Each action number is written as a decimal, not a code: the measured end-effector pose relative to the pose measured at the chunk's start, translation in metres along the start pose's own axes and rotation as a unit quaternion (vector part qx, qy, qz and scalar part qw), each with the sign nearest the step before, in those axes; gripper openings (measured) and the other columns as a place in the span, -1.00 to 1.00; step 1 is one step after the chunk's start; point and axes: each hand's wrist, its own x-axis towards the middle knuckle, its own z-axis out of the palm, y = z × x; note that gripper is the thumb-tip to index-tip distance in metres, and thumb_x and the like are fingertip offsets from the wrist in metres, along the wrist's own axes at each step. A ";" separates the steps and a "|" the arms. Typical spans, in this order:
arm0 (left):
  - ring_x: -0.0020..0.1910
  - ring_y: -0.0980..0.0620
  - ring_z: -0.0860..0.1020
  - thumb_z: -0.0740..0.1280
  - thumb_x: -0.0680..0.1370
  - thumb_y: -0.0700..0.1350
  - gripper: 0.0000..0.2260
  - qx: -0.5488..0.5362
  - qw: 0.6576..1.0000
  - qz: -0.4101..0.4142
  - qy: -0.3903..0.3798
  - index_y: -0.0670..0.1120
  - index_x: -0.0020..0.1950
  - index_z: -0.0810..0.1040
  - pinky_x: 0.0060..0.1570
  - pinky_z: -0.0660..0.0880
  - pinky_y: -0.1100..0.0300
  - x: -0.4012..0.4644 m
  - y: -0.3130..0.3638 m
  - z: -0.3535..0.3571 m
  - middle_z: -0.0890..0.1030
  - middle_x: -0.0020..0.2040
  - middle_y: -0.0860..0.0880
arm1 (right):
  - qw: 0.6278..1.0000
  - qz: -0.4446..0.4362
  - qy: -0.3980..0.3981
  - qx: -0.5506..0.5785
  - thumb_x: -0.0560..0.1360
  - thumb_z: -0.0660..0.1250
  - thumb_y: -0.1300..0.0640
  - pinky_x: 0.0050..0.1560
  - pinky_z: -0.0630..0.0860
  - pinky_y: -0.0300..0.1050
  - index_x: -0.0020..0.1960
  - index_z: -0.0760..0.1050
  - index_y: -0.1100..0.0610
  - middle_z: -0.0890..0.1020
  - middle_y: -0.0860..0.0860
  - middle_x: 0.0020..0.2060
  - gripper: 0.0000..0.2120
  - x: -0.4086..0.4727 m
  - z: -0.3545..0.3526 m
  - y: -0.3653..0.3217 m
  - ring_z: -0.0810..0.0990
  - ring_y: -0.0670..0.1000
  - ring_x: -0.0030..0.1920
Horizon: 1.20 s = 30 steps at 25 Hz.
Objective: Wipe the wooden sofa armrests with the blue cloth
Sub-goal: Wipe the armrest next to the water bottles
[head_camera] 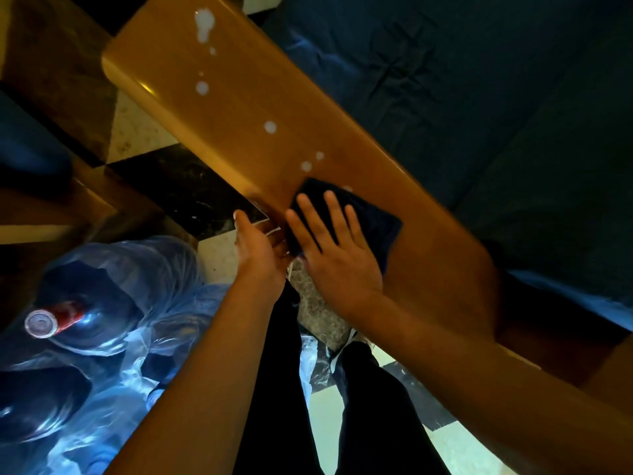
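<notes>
Wooden armrest (239,108): a broad, glossy plank running diagonally from upper left to lower right, bearing a line of white foam spots (205,24) along its upper half. Blue cloth (373,217): a dark folded pad lying flat on the armrest, just below the lowest spots and close to the plank's left edge. Right hand (337,255): laid palm-down on the cloth, fingers straight and slightly spread, pressing rather than gripping. Left hand (258,248): beside the armrest's left edge, just next to the right hand, fingers extended and relaxed, holding nothing; whether it touches the wood cannot be told. Right of the armrest: dark blue sofa cushion (462,80). Left, on the checkered tile floor (191,186): large water bottles wrapped in clear plastic (113,286), 1 with a red cap (42,323). Below the hands: the person's dark trouser legs (284,371).
</notes>
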 end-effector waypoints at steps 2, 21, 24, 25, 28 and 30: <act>0.05 -0.16 0.68 -0.06 0.67 0.31 -0.39 0.019 0.999 0.019 0.021 -0.10 0.01 0.60 0.03 0.60 -0.04 0.008 0.009 -0.010 0.70 0.03 -0.18 | 1.000 -0.018 0.005 0.020 0.63 0.24 0.06 0.62 0.00 0.27 0.67 0.01 0.06 0.09 0.09 0.66 -0.31 0.035 -0.001 -0.019 0.03 0.31 0.63; -0.02 -0.20 0.71 0.04 0.69 0.24 -0.45 -0.030 0.999 0.005 -0.013 -0.17 0.03 0.61 0.04 0.63 -0.12 0.038 0.054 -0.027 0.76 -0.19 -0.16 | 0.970 0.230 -0.014 0.081 0.55 -0.05 -0.47 0.44 0.25 0.27 0.65 0.08 0.12 0.25 0.07 0.61 -0.12 0.177 -0.028 0.032 0.29 0.24 0.53; 0.01 -0.20 0.69 0.04 0.69 0.23 -0.46 -0.045 0.999 0.024 -0.007 -0.17 0.05 0.61 -0.02 0.62 -0.10 0.049 0.080 -0.029 0.71 -0.01 -0.20 | 0.971 0.212 -0.007 0.114 0.55 -0.03 -0.46 0.40 0.30 0.25 0.64 0.10 0.14 0.30 0.11 0.59 -0.11 0.239 -0.026 0.016 0.35 0.24 0.49; -0.01 -0.19 0.68 0.04 0.69 0.23 -0.47 -0.050 0.998 0.028 -0.003 -0.16 0.05 0.60 -0.06 0.62 -0.08 0.052 0.088 -0.030 0.71 -0.02 -0.19 | 0.972 0.207 0.000 0.115 0.56 -0.03 -0.44 0.43 0.28 0.24 0.65 0.10 0.14 0.29 0.11 0.60 -0.13 0.244 -0.026 0.013 0.34 0.24 0.50; -0.12 -0.14 0.70 0.03 0.69 0.23 -0.47 -0.059 0.998 0.035 -0.002 -0.14 0.05 0.60 -0.12 0.62 -0.03 0.055 0.104 -0.029 0.76 -0.15 -0.14 | 0.987 0.135 0.012 0.083 0.64 -0.02 -0.34 0.57 0.12 0.27 0.66 0.08 0.12 0.17 0.08 0.65 -0.24 0.200 -0.029 0.007 0.14 0.26 0.62; -0.21 -0.08 0.72 0.03 0.69 0.24 -0.47 -0.056 0.998 0.031 -0.005 -0.14 0.04 0.60 -0.22 0.60 0.06 0.053 0.105 -0.027 0.76 -0.29 -0.08 | 0.995 0.075 -0.001 0.063 0.67 0.01 -0.29 0.58 0.07 0.31 0.66 0.08 0.12 0.14 0.08 0.66 -0.29 0.144 -0.029 -0.007 0.06 0.27 0.64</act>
